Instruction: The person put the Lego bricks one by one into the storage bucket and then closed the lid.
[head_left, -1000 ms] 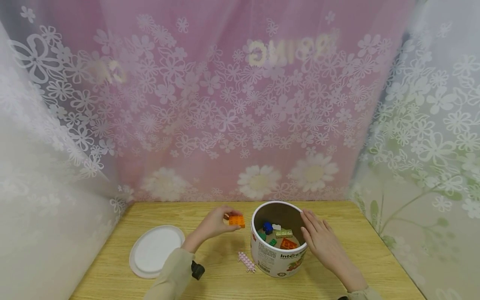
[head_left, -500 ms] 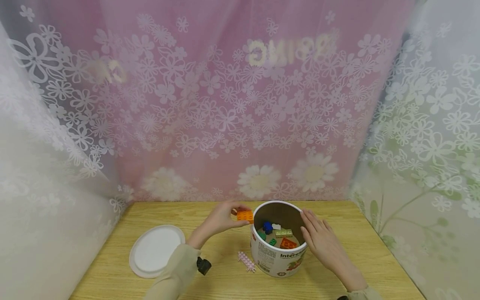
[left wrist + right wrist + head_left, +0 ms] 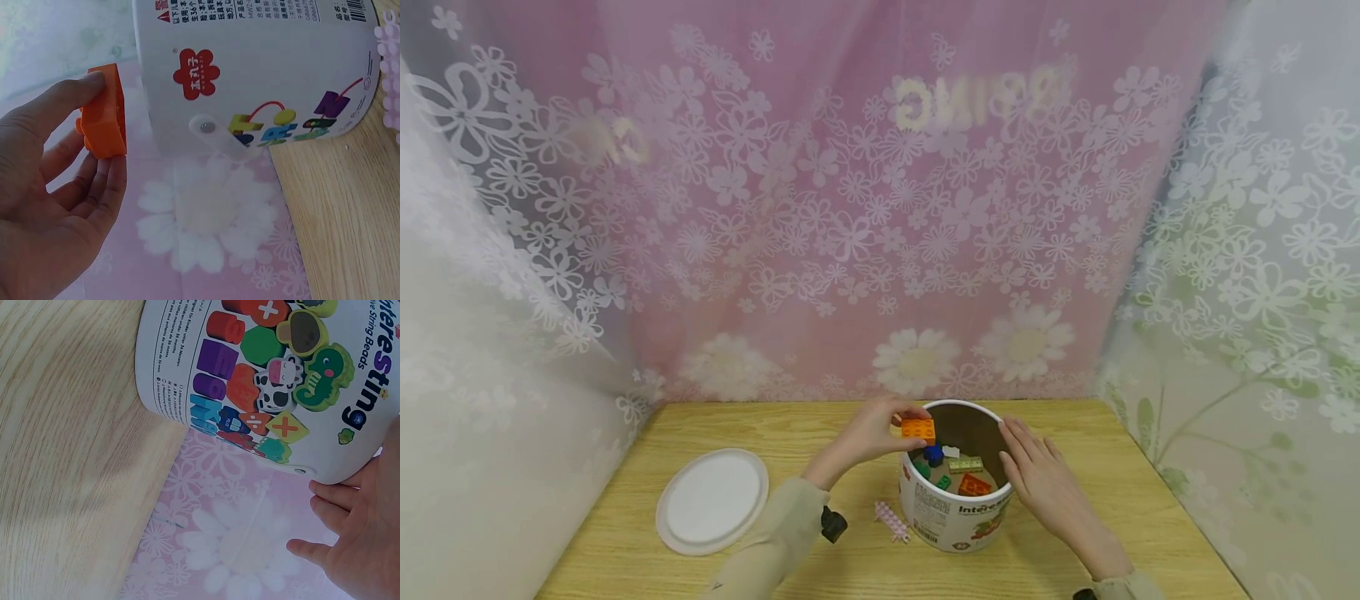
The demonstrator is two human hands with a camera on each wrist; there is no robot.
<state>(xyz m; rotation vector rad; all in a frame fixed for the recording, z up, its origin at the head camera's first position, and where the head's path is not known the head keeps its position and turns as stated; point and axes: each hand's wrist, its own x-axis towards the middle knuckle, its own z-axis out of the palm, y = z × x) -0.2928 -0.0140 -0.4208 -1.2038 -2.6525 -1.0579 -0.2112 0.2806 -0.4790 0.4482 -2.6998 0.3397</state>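
Observation:
My left hand [image 3: 872, 435] pinches an orange toy brick [image 3: 918, 430] between thumb and fingers, over the left rim of a round white tub [image 3: 951, 518]. The left wrist view shows the same orange brick [image 3: 105, 112] by the tub's printed wall. With fingers straight, my right hand [image 3: 1043, 485] rests against the tub's right rim. Inside the tub lie a blue piece [image 3: 933, 455], a white piece [image 3: 951, 452], a pale yellow brick [image 3: 966, 465], a red-orange brick [image 3: 974, 485] and green pieces [image 3: 943, 482].
A pink studded toy piece [image 3: 891, 521] lies on the wooden table [image 3: 820, 542], left of the tub. Farther left is a round white lid [image 3: 712, 502]. Flowered curtains [image 3: 850, 250] hang behind the table and at both sides.
My left hand has carried the orange brick rightward, from beside the tub to above its left rim. The right hand stays at the tub's rim.

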